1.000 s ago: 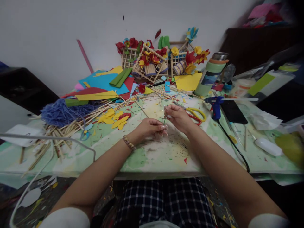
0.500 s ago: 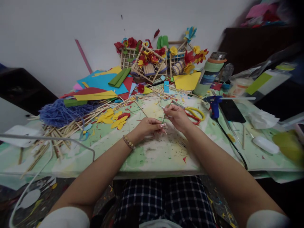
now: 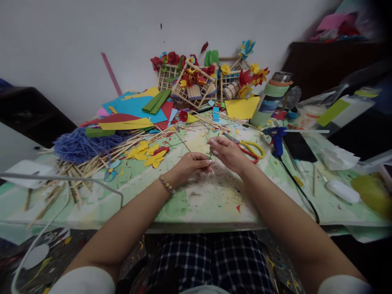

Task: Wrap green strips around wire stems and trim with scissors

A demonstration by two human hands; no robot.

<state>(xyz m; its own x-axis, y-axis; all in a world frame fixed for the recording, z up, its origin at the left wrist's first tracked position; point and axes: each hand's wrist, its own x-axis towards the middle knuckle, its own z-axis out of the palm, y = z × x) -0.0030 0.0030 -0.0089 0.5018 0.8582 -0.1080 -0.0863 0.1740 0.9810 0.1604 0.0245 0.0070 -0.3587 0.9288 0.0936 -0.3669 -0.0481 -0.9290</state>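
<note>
Both hands meet over the middle of the table. My left hand [image 3: 196, 164] is closed in a pinch, thumb on top, on a thin green strip [image 3: 211, 155]. Just right of it and slightly higher, my right hand [image 3: 227, 152] pinches the same strip, whose upper end pokes out above the fingers. Most of the strip is hidden by the fingers. Scissors with red and yellow handles [image 3: 255, 148] lie right behind my right hand. Left of my left hand are yellow paper petals [image 3: 155, 158].
Blue yarn [image 3: 84, 145] and bundled thin sticks [image 3: 92, 163] lie left, near coloured paper sheets [image 3: 128, 110]. Stick frames with paper flowers [image 3: 194, 87] stand against the wall. A green bottle [image 3: 269, 100], a blue glue gun [image 3: 277, 141] with its cord, and a dark phone [image 3: 300, 146] are right.
The view has tipped a little, so the table things sit slightly lower. My right hand's fingers have shifted slightly around the green strip; my left hand holds nearly still.
</note>
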